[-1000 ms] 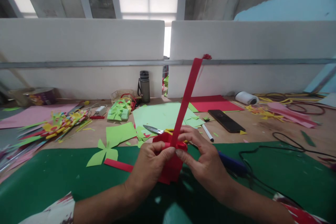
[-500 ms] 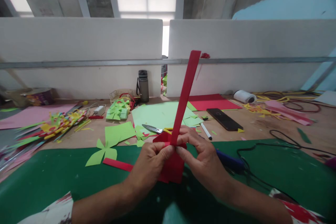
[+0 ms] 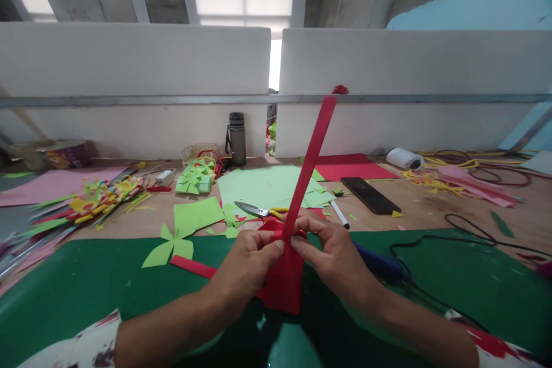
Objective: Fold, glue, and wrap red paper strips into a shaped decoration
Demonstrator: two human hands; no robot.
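Observation:
My left hand (image 3: 248,261) and my right hand (image 3: 334,256) meet over the green mat (image 3: 86,293). Both pinch a folded red paper piece (image 3: 284,282), thumbs and fingertips pressed together at its top. A long red paper strip (image 3: 311,164) rises from that pinch, leaning up and to the right. Behind the hands lie scissors (image 3: 254,210) with yellow handles. A second red strip (image 3: 192,267) lies flat on the mat, left of my left hand.
Light green sheets (image 3: 263,184) and cut green shapes (image 3: 170,247) lie on the wooden table. A white pen (image 3: 340,214), a black phone (image 3: 371,195), a grey bottle (image 3: 237,138), a blue-handled tool (image 3: 379,264) with black cable, and colourful scraps (image 3: 90,201) surround them.
The red strip swayed left, then back to the right. The folded red piece hangs slightly lower. Both hands kept their pinch.

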